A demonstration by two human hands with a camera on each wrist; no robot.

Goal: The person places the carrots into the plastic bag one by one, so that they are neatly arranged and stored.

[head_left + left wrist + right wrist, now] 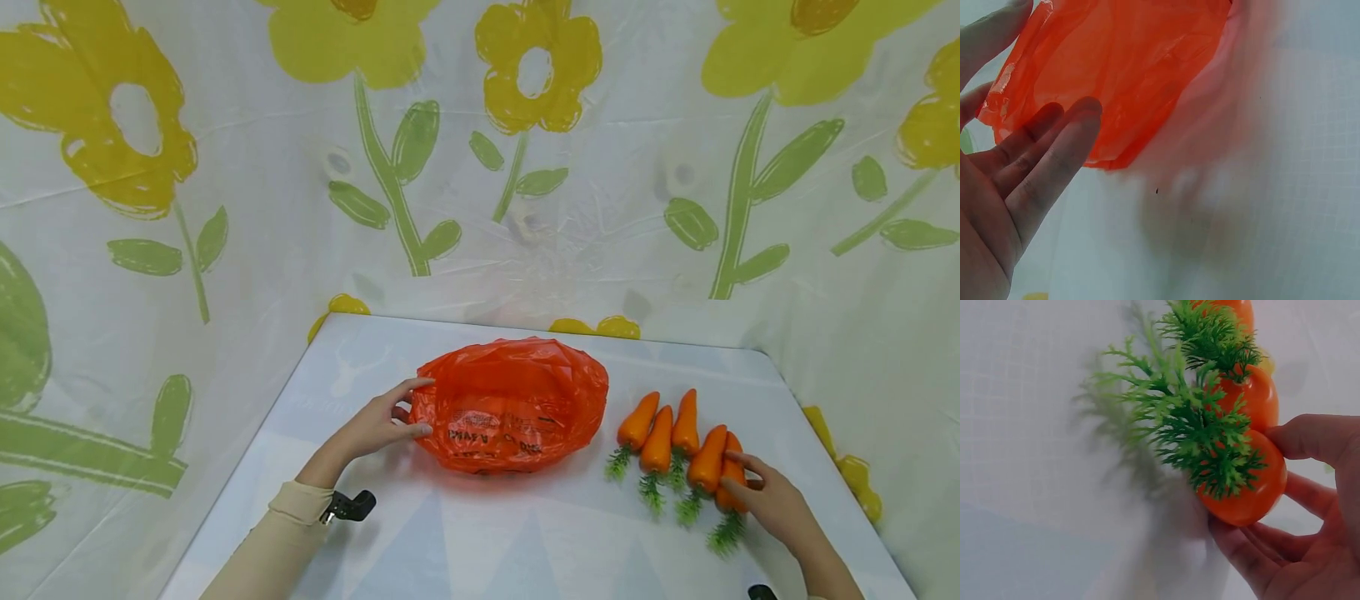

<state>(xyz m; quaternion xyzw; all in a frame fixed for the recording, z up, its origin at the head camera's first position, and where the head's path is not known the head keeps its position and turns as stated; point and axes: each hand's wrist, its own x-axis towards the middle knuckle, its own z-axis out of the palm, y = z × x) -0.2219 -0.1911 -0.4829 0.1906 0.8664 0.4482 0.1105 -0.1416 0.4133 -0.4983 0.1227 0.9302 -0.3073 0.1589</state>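
A crinkled red-orange plastic bag (510,450) lies on the table with its wide mouth facing up and printing showing inside. At its left edge, my left hand (386,421) holds the side with thumb and fingers spread along the rim. In the left wrist view, the fingers (1054,159) lie against the plastic. Toward the right, my right hand (772,500) grips the rightmost orange carrot (733,473) around its thick end. Green leafy tops (1179,419) hang from that end in the right wrist view, with a fingertip close to the neighbouring carrot (1263,400).
Several more carrots (657,442) lie in a slanting row between the bag and my right hand, leafy ends toward me. The pale table (450,542) has a patterned top. A flower-printed curtain (600,208) stands behind and at both sides.
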